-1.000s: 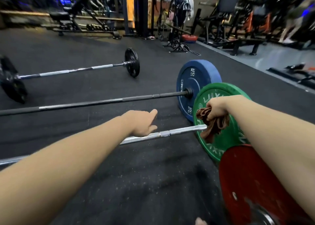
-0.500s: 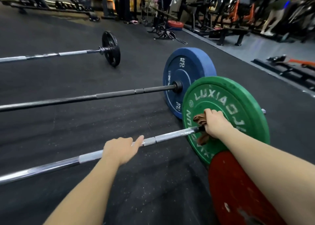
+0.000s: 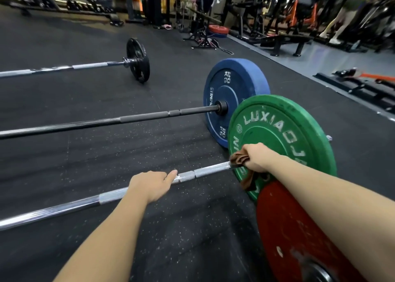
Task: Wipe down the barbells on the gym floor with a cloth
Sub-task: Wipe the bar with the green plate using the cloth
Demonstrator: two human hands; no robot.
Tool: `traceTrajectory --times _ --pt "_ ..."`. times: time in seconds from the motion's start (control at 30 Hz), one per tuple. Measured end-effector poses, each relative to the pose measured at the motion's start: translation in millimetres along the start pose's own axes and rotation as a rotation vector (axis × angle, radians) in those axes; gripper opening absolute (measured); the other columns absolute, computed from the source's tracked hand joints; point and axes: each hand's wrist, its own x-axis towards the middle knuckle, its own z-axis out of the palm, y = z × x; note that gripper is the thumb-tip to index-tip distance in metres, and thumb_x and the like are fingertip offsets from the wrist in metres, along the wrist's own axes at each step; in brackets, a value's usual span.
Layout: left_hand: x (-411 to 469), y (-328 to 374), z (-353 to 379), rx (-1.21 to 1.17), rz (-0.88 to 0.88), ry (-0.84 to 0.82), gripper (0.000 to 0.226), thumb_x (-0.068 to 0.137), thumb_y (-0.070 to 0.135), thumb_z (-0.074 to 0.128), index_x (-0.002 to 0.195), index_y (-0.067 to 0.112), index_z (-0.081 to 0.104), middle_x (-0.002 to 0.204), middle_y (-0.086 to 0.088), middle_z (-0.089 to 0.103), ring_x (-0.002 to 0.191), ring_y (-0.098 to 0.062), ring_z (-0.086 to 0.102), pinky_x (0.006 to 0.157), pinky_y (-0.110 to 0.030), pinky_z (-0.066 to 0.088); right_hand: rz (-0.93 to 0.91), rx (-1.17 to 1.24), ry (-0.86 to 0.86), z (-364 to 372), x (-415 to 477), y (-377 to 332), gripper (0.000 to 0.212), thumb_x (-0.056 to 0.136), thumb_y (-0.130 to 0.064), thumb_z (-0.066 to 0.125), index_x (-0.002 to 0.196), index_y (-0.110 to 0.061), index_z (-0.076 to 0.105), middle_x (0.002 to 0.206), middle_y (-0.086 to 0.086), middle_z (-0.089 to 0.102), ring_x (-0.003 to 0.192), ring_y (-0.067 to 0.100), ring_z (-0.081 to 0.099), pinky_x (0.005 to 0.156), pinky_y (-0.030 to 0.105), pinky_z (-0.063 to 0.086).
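Open rubber floor point(image 3: 106, 158) was left between the chrome bar point(image 3: 209, 170) and the black bar point(image 3: 106, 122). Passage rightward along the chrome bar was blocked by the green plate point(image 3: 299, 132), itself overlapped on the near side by the red plate point(image 3: 284, 228).

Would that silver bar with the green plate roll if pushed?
Likely: its round green plate stands on edge. It looks heavy, so a light push might barely move it. The left hand on the bar probably steadies it.
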Motion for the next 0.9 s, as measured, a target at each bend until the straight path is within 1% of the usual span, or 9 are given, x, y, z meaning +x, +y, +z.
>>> traceTrajectory --times 0.1,0.2,0.3,0.4,0.47,0.6,0.67,0.77,0.9 --pt "-1 2 -4 -0.024 -0.009 -0.047 0.061 0.103 0.066 0.008 0.091 0.03 0.056 0.115 0.003 0.068 0.109 -0.025 0.059 0.09 -0.037 0.042 -0.056 0.043 0.071 8 -8 -7 0.028 0.09 -0.019 0.055 0.116 -0.009 0.057 0.115 0.014 0.066 0.108 0.037 0.062 0.089 0.042 0.053" --pt "-4 3 -6 -0.027 -0.016 -0.081 0.059 0.104 0.064 0.01 0.107 0.029 0.057 0.129 -0.001 0.065 0.12 -0.027 0.057 0.095 -0.038 0.04 -0.03 0.045 0.143 6 -10 2 0.031 0.088 -0.013 0.055 0.119 -0.007 0.056 0.116 0.017 0.063 0.11 0.039 0.058 0.092 0.044 0.052" --pt "-8 3 -2 0.006 0.001 -0.06 0.056 0.103 0.068 0.012 0.107 0.027 0.05 0.127 -0.002 0.066 0.117 -0.028 0.059 0.087 -0.038 0.038 -0.031 -0.014 0.076 8 -13 -6 0.029 0.093 -0.021 0.058 0.118 -0.007 0.054 0.121 0.019 0.062 0.113 0.039 0.06 0.095 0.042 0.051" --pt "-11 2 0 0.025 -0.002 -0.044 0.062 0.101 0.071 0.014 0.117 0.025 0.053 0.127 -0.001 0.066 0.117 -0.028 0.059 0.085 -0.038 0.038 -0.081 -0.155 0.05 19 -16 -20 0.035 0.1 -0.03 0.054 0.127 -0.007 0.05 0.128 0.02 0.059 0.118 0.039 0.058 0.097 0.041 0.046" --pt "-11 3 -1 0.031 -0.011 -0.044 0.066 0.1 0.073 0.014 0.12 0.025 0.055 0.128 -0.001 0.066 0.118 -0.028 0.059 0.086 -0.039 0.039 -0.122 -0.194 0.086 26 -18 -19 0.038 0.1 -0.029 0.052 0.131 -0.008 0.048 0.129 0.019 0.057 0.119 0.038 0.055 0.098 0.042 0.046" --pt "-8 5 -4 0.016 -0.043 -0.074 0.067 0.099 0.075 0.015 0.12 0.027 0.057 0.133 -0.001 0.064 0.122 -0.028 0.057 0.094 -0.04 0.041 -0.263 -0.138 0.107 35 -24 -14 0.048 0.097 -0.026 0.056 0.14 -0.009 0.044 0.132 0.017 0.053 0.119 0.037 0.051 0.101 0.046 0.045" --pt "-6 4 -5 -0.007 -0.057 -0.111 0.067 0.098 0.077 0.016 0.12 0.028 0.057 0.137 -0.001 0.061 0.124 -0.028 0.056 0.098 -0.041 0.042 -0.287 -0.111 0.107 35 -27 -15 0.05 0.098 -0.025 0.056 0.143 -0.009 0.043 0.133 0.017 0.052 0.12 0.036 0.05 0.102 0.047 0.044" --pt "-4 5 -9 -0.043 -0.093 -0.158 0.072 0.097 0.078 0.015 0.131 0.027 0.053 0.147 -0.003 0.055 0.13 -0.029 0.052 0.106 -0.045 0.04 -0.27 -0.13 0.113 32 -31 -17 0.049 0.098 -0.02 0.053 0.143 -0.008 0.041 0.13 0.017 0.053 0.119 0.036 0.052 0.098 0.045 0.046" --pt "-13 17 -14 -0.01 -0.174 -0.202 0.075 0.098 0.076 0.01 0.15 0.03 0.036 0.158 -0.002 0.043 0.142 -0.031 0.041 0.115 -0.053 0.029 -0.091 -0.184 0.118 27 -34 -22 0.054 0.098 -0.016 0.054 0.146 0.001 0.038 0.132 0.018 0.056 0.122 0.034 0.057 0.097 0.041 0.048"
